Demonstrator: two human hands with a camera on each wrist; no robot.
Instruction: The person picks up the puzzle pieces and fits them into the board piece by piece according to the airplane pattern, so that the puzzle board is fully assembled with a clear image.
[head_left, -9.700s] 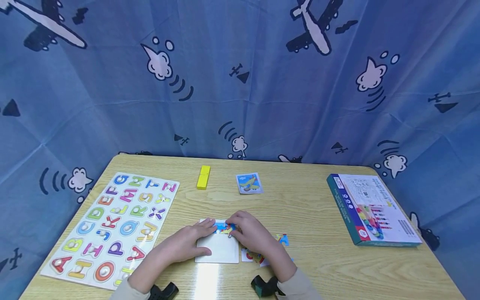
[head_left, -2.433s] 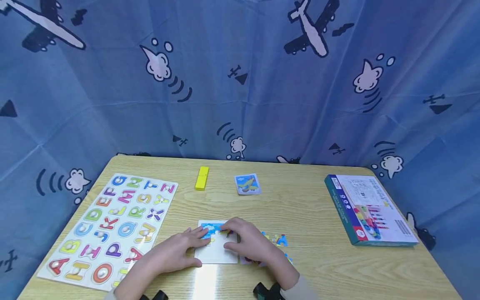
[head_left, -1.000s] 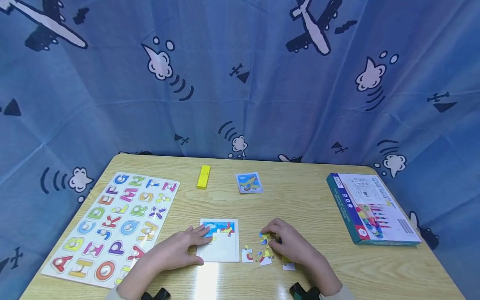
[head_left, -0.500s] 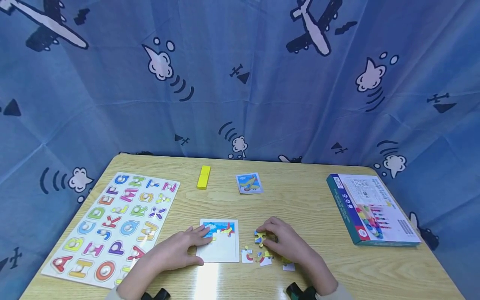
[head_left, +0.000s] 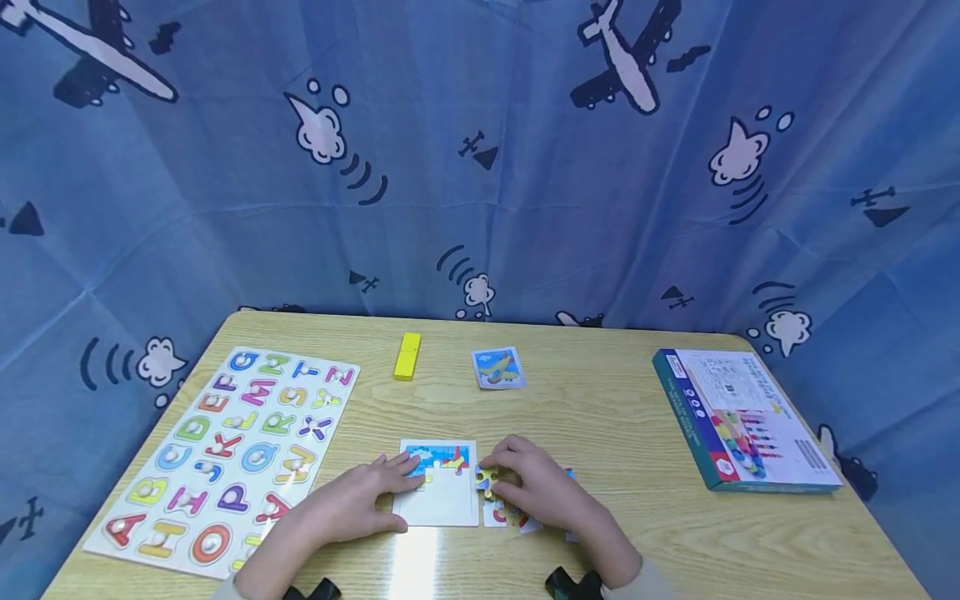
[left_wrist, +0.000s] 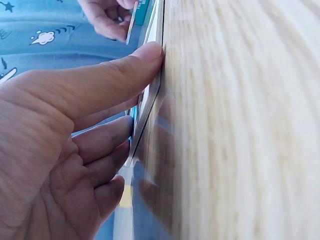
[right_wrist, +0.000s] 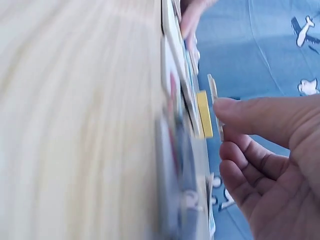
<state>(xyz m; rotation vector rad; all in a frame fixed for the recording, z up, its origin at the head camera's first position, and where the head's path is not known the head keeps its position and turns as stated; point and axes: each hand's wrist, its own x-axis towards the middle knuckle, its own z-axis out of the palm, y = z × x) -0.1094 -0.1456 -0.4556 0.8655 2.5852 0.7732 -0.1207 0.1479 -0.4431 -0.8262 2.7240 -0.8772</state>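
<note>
My left hand (head_left: 363, 497) rests with spread fingers on the left side of a white puzzle tray (head_left: 446, 507). In the left wrist view the thumb (left_wrist: 120, 75) lies against the tray's edge. Blue sky pieces and a red-and-yellow piece fill the tray's top row. My right hand (head_left: 536, 481) pinches a yellow-and-blue jigsaw piece (head_left: 487, 481) by the tray's right edge. In the right wrist view that piece (right_wrist: 214, 92) is held up edge-on between thumb and fingers. Loose jigsaw pieces (head_left: 495, 514) lie below the right hand, which partly hides them.
A letter board (head_left: 251, 433) covers the table's left side. At the back lie a yellow block (head_left: 407, 356) and a small airplane picture card (head_left: 498, 367). A boxed set (head_left: 742, 421) is at the right. Behind the table hangs a blue curtain (head_left: 420, 167).
My right hand went from the tray to the loose pieces, took the yellow-and-blue piece and carried it left to the tray's edge. The left hand has stayed on the tray.
</note>
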